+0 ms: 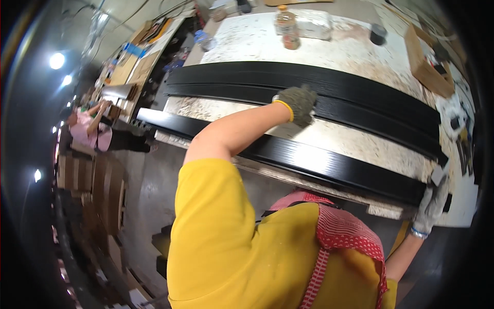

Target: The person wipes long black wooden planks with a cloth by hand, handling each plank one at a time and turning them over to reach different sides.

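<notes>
My left hand (297, 104), in a dark grey-green glove with a yellow cuff, is at the near side of a long, wide black panel (231, 82). Its fingers look curled in; what they hold, if anything, is hidden. My right hand (431, 207), in a pale grey glove, lies over the right end of a narrower black strip (298, 154), its fingers stretched away from me. A small pale flat piece (438, 175) is by its fingertips. Panel and strip run side by side across the worktable (350, 135), the strip along the near edge.
Toward the back stand an orange-capped bottle (287, 28), a clear bottle (205, 40), and a dark cup (377, 34). An open cardboard box (427, 64) is at the far right. Another person (95, 126) works at a bench on the left, near stacked brown boards (105, 185).
</notes>
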Demonstrator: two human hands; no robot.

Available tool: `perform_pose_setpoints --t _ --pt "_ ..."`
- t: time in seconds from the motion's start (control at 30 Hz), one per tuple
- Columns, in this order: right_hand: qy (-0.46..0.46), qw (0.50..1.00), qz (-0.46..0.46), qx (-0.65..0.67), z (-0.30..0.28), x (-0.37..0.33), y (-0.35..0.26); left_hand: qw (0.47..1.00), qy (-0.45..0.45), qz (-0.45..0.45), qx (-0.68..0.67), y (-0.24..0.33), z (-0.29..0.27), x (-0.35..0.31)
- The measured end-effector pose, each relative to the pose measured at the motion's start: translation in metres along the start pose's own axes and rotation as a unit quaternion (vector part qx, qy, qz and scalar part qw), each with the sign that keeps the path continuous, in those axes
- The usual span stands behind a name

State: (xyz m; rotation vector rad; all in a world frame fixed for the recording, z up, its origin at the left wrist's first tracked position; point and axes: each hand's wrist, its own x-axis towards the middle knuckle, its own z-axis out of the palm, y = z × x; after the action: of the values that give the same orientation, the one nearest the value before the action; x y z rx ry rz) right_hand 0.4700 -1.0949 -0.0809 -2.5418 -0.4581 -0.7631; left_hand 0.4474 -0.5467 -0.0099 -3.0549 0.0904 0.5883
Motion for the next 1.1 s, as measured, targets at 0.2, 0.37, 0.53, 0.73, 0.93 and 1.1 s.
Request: perform_pose_setpoints --t 0.2,0.37,0.53,0.73,0.93,1.1 --pt "-0.021 0.977 0.048 0.207 0.007 0.012 -0.022 1.000 0.000 -0.006 0.018 -0.010 0.016 0.003" --pt "0.004 0.995 0.007 0.095 -0.004 0.010 -0.020 0.998 0.015 0.051 0.029 -0.013 0.014 0.023" --pt "0.018 0.985 0.164 -0.041 -0.015 0.016 -0.071 0.993 0.053 0.107 -0.001 -0.022 0.008 0.024" --pt "0.124 0.966 0.190 0.123 -0.027 -0.011 -0.081 0.996 -0.037 0.041 0.075 -0.032 -0.010 0.022" --pt "0.262 0.661 0.384 0.589 -0.062 -0.022 -0.102 0.988 -0.005 0.058 0.142 -0.019 0.000 0.021" --pt "0.258 0.779 0.323 0.471 -0.071 -0.036 -0.120 0.991 0.020 0.051 0.118 -0.024 -0.001 0.019"
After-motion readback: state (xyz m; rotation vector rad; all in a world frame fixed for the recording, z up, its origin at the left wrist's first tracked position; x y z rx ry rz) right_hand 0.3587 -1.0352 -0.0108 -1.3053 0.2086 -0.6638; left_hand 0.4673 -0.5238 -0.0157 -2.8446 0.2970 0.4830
